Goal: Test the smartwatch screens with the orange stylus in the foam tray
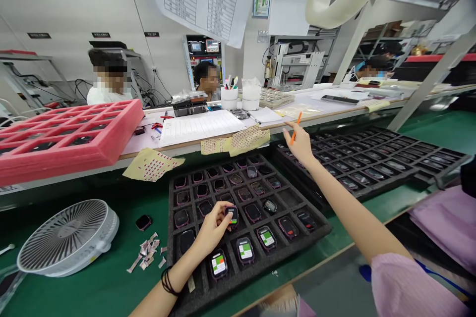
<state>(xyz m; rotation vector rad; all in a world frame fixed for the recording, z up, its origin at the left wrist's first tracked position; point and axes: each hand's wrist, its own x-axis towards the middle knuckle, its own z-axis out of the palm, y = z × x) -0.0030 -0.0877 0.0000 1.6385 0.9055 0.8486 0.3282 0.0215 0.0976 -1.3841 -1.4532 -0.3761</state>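
My left hand (212, 227), with black bands on the wrist, grips a smartwatch case (232, 215) between thumb and fingers. Its screen is lit and the thumb covers part of it. Below it lies a black foam tray (317, 224) holding several watch cases in compartments. Three of them, including one lit watch (245, 250) in the front row, show white and green screens; most others are dark. Farther off to the right, my right hand (302, 144) is raised at the shelf's front edge, closed around a thin orange stick (296, 130), perhaps a pen or tool.
A second black tray (416, 178) of watches sits at right. On the green bench at left are a white fan (69, 237), a loose watch (143, 222) and small strips (148, 251). The raised shelf carries a pink foam tray (122, 133), papers (203, 127) and pen cups (229, 98). People sit beyond.
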